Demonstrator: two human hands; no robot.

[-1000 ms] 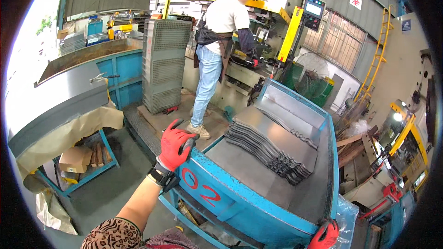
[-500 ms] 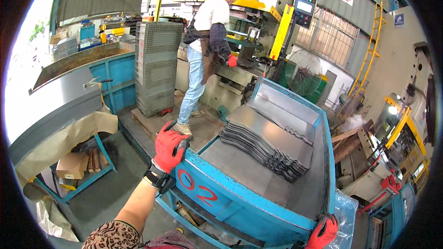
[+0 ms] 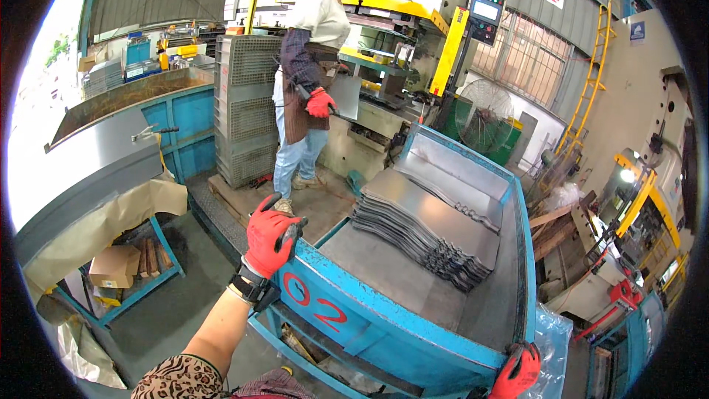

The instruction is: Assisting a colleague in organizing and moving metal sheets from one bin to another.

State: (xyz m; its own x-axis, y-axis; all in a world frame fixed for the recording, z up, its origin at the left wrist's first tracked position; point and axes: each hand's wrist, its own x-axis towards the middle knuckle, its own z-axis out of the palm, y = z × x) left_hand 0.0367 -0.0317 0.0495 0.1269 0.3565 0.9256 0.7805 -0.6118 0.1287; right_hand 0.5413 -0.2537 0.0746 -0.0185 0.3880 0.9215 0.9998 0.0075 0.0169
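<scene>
A blue metal cart (image 3: 384, 307) with raised walls stands right in front of me. My left hand (image 3: 269, 239), in a red glove with dark fingertips, is closed over its near left corner. At the near right corner my right hand (image 3: 517, 371), gloved alike, curls round the rim; its forearm is mostly out of the picture. Inside the cart lies a stack of wavy-edged sheet-metal parts (image 3: 425, 214), toward the middle and far side. Neither hand touches the stack.
Beyond the cart's left side a co-worker (image 3: 306, 81) in red gloves stands by a large press (image 3: 391, 74). Grey crates (image 3: 251, 103) are piled behind. At left are a low rack (image 3: 140, 281) and a blue bin (image 3: 177, 118); a fan (image 3: 485, 111) stands behind the cart.
The co-worker has stepped left and turned from the press, now with a flat metal sheet visible beside the body. My hands and the cart have hardly moved.
</scene>
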